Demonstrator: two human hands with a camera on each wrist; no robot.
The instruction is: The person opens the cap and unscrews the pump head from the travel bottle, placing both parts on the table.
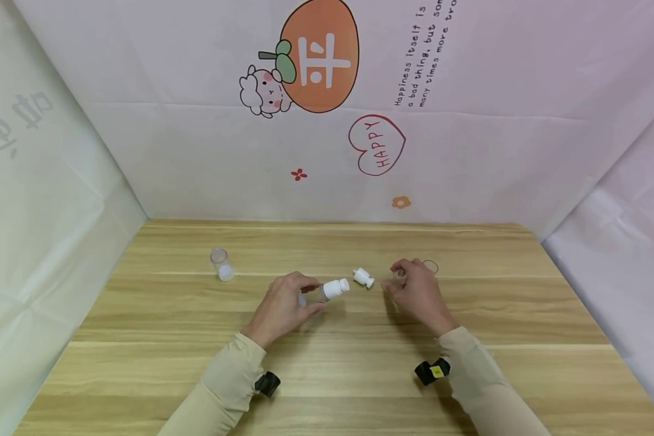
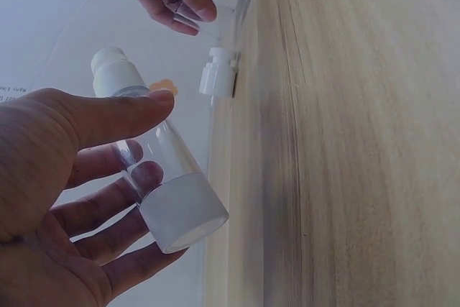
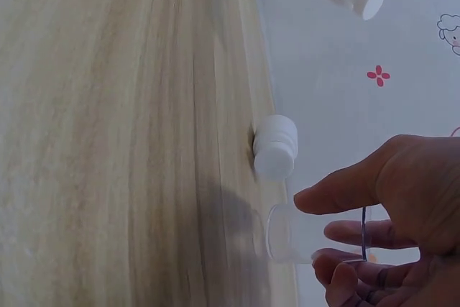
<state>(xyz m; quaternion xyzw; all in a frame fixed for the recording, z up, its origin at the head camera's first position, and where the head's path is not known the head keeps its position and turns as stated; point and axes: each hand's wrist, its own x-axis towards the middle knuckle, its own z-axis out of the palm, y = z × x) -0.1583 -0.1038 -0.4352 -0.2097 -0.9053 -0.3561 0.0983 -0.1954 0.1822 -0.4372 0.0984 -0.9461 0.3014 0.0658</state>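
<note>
In the head view, my left hand [image 1: 287, 303] holds a clear pump bottle [image 2: 172, 149] by its transparent body, thumb on one side and fingers on the other. Its white pump top tilts up to the right and its white base shows in the left wrist view. A second white pump head [image 1: 363, 278] lies loose on the table between the hands. Farther right, my right hand [image 1: 416, 293] has thumb and fingers curled round a clear, hollow cap [image 3: 284, 234]. The dark rim of this cap shows beyond the knuckles in the head view.
A small clear container [image 1: 218, 255] with a white bottom stands at the left on the wooden table [image 1: 327, 375]. White printed sheets [image 1: 196, 163] rise behind the table and at both sides.
</note>
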